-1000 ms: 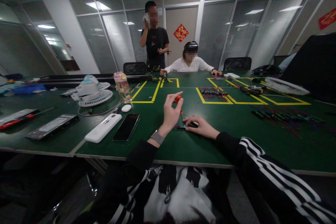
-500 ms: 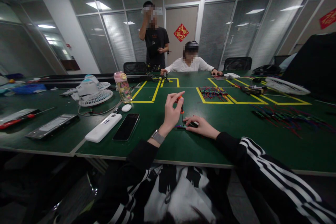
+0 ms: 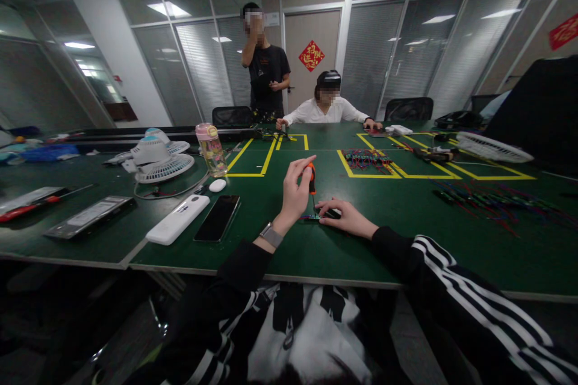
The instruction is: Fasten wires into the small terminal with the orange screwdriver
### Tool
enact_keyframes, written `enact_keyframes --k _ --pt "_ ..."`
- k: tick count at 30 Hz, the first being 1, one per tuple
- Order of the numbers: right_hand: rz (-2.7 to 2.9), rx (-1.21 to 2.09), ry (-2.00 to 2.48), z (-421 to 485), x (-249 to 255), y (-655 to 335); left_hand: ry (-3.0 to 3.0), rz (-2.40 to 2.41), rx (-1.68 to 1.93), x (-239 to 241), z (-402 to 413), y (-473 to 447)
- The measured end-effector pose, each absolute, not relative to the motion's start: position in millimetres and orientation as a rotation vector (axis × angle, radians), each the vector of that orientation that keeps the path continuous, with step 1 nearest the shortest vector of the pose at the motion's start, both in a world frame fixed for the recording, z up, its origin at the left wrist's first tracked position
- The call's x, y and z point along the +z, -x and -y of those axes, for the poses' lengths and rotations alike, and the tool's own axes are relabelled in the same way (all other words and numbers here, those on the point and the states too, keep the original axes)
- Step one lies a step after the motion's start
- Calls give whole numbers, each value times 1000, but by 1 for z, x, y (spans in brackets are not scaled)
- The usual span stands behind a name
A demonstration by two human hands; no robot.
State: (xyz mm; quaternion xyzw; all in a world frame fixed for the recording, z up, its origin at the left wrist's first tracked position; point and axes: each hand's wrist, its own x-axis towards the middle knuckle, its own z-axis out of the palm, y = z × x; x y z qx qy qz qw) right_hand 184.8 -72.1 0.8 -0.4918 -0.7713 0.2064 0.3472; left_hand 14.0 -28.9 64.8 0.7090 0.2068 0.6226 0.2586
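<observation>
My left hand [image 3: 294, 194] pinches the orange-and-black handle of a small screwdriver [image 3: 311, 179], held upright with its tip down on a small dark part [image 3: 331, 213] on the green table [image 3: 280, 252]. My right hand [image 3: 345, 218] lies flat over that part, fingers pressing it to the table. A few thin coloured wires stick out from under the part towards my left hand. A watch sits on my left wrist.
A black phone [image 3: 217, 218], a white power bank [image 3: 177, 219], a white mouse [image 3: 217, 185], a pink bottle [image 3: 211, 149] and a white fan [image 3: 158, 159] stand to the left. Bundles of coloured wires [image 3: 368, 160] lie in yellow-taped squares. Two people are at the far side.
The fingers of my left hand have shifted on the screwdriver handle, which now stands slightly more upright. My right hand stays on the part. The standing person moved a hand at the face.
</observation>
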Motion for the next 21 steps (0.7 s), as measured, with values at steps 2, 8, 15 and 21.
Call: enact_keyframes --k 2,8,15,21 --pt "1998 533 1274 72 1 -185 -1894 -510 1651 63 28 -15" --pt "1996 546 1269 72 1 -184 -1957 -631 1725 65 31 -13" --pt "1992 552 1276 72 1 -184 -1880 -500 1647 63 29 -15" --pt "1996 547 1272 73 1 -184 -1941 -650 1740 65 31 -13"
